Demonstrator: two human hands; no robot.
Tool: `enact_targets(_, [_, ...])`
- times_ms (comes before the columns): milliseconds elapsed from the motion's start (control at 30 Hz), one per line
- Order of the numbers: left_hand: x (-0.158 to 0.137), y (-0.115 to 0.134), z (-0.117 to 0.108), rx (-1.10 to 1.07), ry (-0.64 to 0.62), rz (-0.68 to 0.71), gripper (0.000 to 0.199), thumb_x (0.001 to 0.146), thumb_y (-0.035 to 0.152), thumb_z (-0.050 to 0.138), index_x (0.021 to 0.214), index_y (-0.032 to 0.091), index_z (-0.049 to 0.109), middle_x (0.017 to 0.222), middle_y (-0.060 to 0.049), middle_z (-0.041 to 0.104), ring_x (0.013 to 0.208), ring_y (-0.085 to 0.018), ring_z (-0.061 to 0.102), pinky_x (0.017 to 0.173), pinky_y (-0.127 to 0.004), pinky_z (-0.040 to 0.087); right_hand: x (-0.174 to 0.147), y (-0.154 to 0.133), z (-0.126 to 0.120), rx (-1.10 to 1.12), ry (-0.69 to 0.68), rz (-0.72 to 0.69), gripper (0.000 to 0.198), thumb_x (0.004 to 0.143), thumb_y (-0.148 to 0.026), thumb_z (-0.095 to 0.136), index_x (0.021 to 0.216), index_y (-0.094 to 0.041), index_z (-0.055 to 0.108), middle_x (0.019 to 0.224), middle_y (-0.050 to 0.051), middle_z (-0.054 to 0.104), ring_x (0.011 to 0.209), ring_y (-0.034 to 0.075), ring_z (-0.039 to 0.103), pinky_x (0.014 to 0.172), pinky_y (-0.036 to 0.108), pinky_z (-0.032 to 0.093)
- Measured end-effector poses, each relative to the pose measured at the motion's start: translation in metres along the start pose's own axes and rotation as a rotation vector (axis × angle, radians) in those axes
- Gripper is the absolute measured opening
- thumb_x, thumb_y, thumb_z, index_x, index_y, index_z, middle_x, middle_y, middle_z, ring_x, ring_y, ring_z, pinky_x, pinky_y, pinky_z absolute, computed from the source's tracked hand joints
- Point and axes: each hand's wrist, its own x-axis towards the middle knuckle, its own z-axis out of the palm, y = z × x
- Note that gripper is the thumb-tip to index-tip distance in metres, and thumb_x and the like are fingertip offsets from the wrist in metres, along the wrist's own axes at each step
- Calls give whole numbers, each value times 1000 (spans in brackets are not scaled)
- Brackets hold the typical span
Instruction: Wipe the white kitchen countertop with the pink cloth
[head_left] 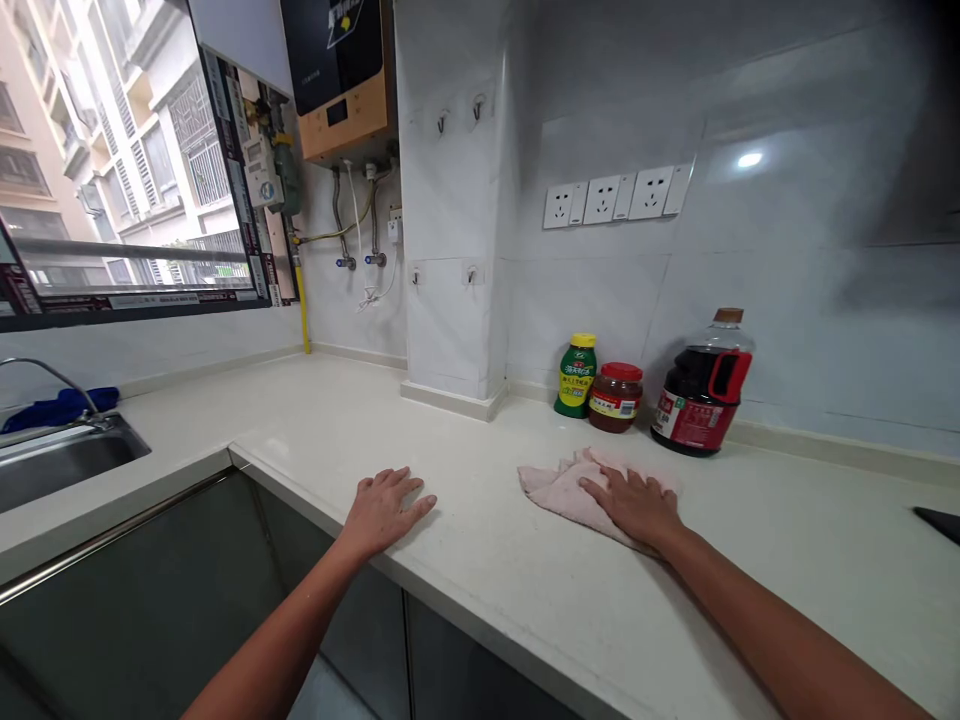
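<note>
A pale pink cloth (559, 492) lies bunched on the white countertop (480, 560). My right hand (637, 508) presses down on it from above, gripping it under bent fingers with the thumb toward the left. The cloth's far right edge is blurred. To the left, my left hand (386, 512) rests at the counter's front edge with its fingers spread, holding nothing. Behind the cloth stand a green bottle with a yellow cap (576, 378), a red-lidded jar (616, 398) and a large dark sauce bottle with a red handle (703, 385).
At the far left is a steel sink (82, 460) with a faucet (56, 375) and a blue cloth (64, 408). A wall column (454, 330) juts onto the counter. A dark flat object (939, 522) lies at the right edge. Sockets (616, 197) line the wall.
</note>
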Motion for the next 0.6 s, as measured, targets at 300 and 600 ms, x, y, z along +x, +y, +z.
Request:
enact_targets(300, [4, -2, 0, 18, 25, 6, 52, 97, 63, 38, 132, 33, 62, 145, -4, 58, 137, -28, 47, 110, -49, 36, -54, -148, -2, 142, -175, -495, 87, 84, -88, 32, 155, -37, 27, 166, 13, 9, 149, 46, 0, 114, 67, 1])
enact_targets(600, [-20, 22, -1, 38, -53, 210, 47, 99, 58, 40, 122, 27, 67, 145, -7, 58, 138, -26, 47, 111, -44, 37, -138, -124, -11, 271, -229, -899, 53, 93, -46, 46, 142, -25, 47, 161, 14, 26, 151, 27, 9, 122, 50, 5])
